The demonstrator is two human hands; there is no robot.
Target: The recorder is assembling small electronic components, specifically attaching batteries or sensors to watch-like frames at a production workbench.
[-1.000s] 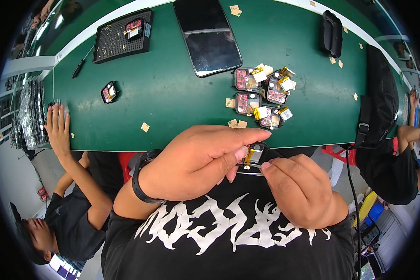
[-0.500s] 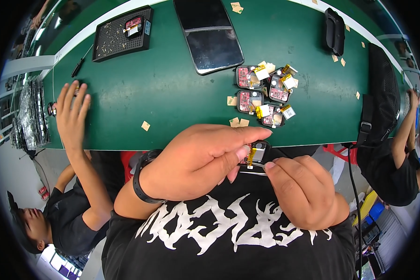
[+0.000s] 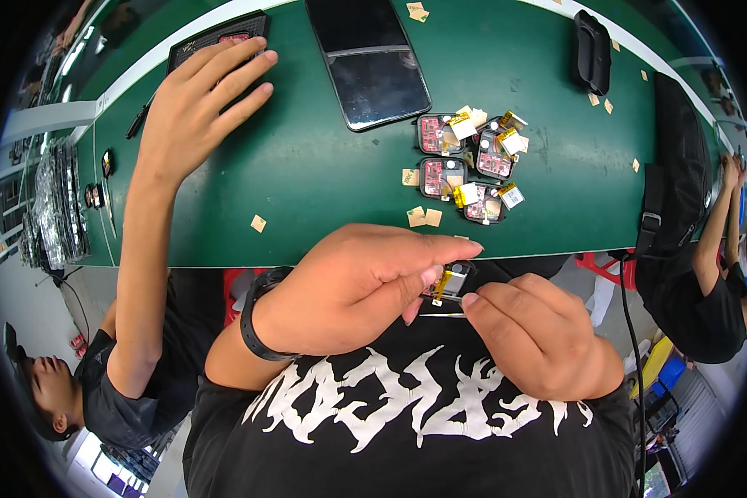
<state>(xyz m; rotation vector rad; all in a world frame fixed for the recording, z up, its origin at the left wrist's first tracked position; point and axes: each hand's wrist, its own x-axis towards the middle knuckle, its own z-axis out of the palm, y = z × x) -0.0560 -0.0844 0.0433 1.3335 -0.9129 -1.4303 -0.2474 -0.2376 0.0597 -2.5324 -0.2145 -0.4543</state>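
My left hand (image 3: 361,282) grips a small black device housing (image 3: 465,270) at the table's near edge, fingers pinched along its left side. Inside it show part of a red circuit board, a silver battery and yellow tape (image 3: 444,283). From the right, my right hand (image 3: 548,336) pinches metal tweezers (image 3: 441,315), their thin tips at the housing's lower edge; whether they touch it I cannot tell. Several similar open housings (image 3: 442,178) lie on the table just beyond, with red boards and silver batteries (image 3: 510,196) on yellow tape.
A co-worker's hand (image 3: 212,100) reaches over a black tray (image 3: 249,25) at the far left of the green table (image 3: 324,183). A dark glossy panel (image 3: 382,83) lies at the back. Small tan adhesive pieces (image 3: 258,223) are scattered about. At right are a black case (image 3: 592,54) and black bag (image 3: 681,166).
The co-worker's hand at left has moved from the table's left edge up to the tray. My right hand and the tweezers have shifted slightly left; my left hand stays nearly still, holding the housing.
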